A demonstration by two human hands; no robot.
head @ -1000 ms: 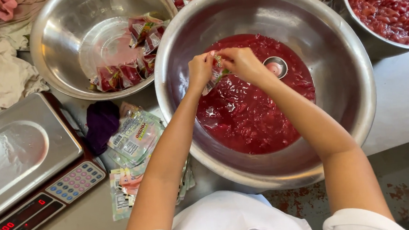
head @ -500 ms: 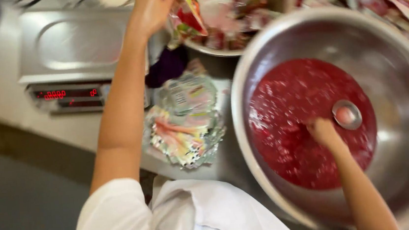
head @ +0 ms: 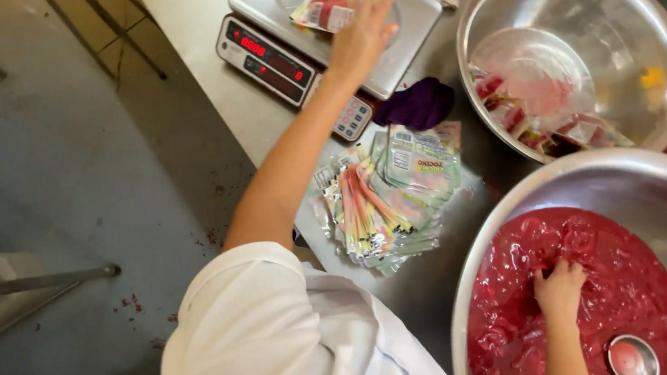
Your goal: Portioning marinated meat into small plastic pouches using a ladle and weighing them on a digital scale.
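Since the earlier frame, the left hand (head: pixel 360 36) has travelled from the far steel bowl over to the scale, and the packet it carried now lies on the weighing platform. Fingers of the left hand are extended and spread loosely, hovering just above the filled packet (head: pixel 325 3); whether the fingertips touch it cannot be told. No grip is applied.

Fingers of the right hand (head: pixel 559 288) are curled downward and partly sunk in the red mash (head: pixel 641 297), so what they enclose cannot be told. The mash fills the large steel bowl (head: pixel 473 312) at the near right. A small round metal cup (head: pixel 631 357) sits in the mash, just near of the right hand.

The digital scale (head: pixel 320 36) stands at the far centre of the steel table (head: pixel 198 22), with lit red digits on its front panel. A fanned stack of empty printed pouches (head: pixel 391 198) lies on the table between scale and large bowl. A purple cloth (head: pixel 420 103) lies just right of the scale. A second steel bowl (head: pixel 624 17) at the far right holds several filled packets along its near-left inner wall.
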